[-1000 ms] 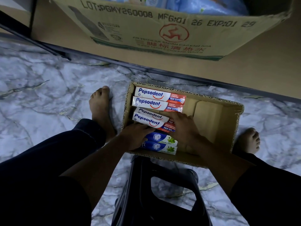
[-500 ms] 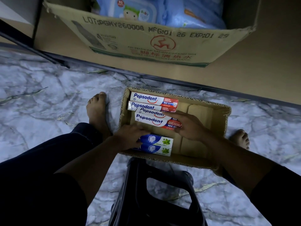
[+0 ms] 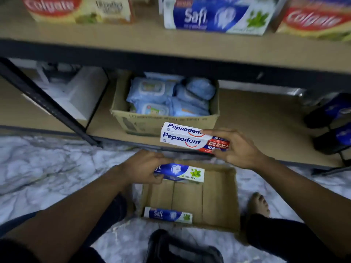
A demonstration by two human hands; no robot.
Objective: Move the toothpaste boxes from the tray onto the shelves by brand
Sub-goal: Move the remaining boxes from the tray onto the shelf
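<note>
Shelves [image 3: 171, 40] stand over the cardboard tray [image 3: 220, 196], where one Safi box [image 3: 168, 215] lies. Above it, the right hand [image 3: 237, 149] grips two stacked Pepsodent boxes [image 3: 182, 138], the left hand [image 3: 144, 168] a second Safi carton [image 3: 187, 172]; each should land squarely beside its own brand.

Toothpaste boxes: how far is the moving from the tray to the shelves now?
Done: a big blue-white Safi carton already stands on the tan upper shelf. In hand: the right hand holds two red-white Pepsodent boxes; the left hand grips one blue Safi box. Left: another Safi box lies in the brown cardboard tray; its far end is hidden.
</note>
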